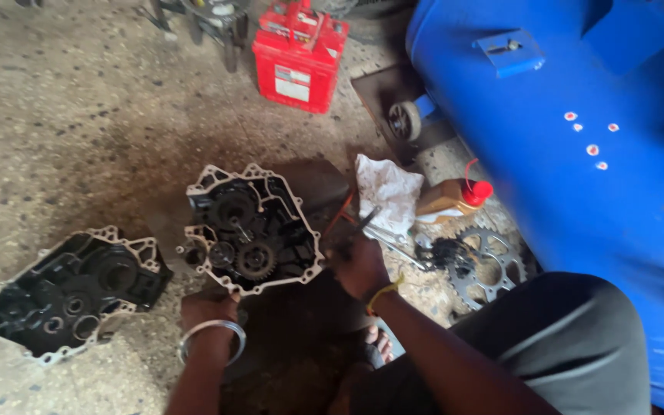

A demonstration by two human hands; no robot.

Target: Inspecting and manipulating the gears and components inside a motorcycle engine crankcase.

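Head view looks down on a stained concrete floor (63,100) w/ engine parts spread out. Centre: an open crankcase half (253,227), pale gasket edge all round, black inside, holding gears and shafts, incl. a toothed gear (256,260) near its lower edge. Left hand (207,309) sits at the case's lower-left rim, fingers curled on or under the edge; exact grip can't be told. A metal bangle (210,339) rings that wrist. Right hand (360,267) is just beside the case's right rim, fingers closed round a thin dark tool (363,221) that points up and away; a yellow band is on that wrist.

Toward the floor's left edge lies a second case half (71,290), apart from the first, also black inside w/ round bearing seats, no gears seen in it. Right of the hand: a stained white rag (388,191), w/ an amber oil bottle (453,197) w/ red cap lying on its side beside it; contents not clear. Near that, a chain sprocket (489,266) flat on the floor. At the far edge stands a red battery (299,54). A big blue tank (578,131) fills the right side. Person's dark trouser leg (555,346) is at lower right.
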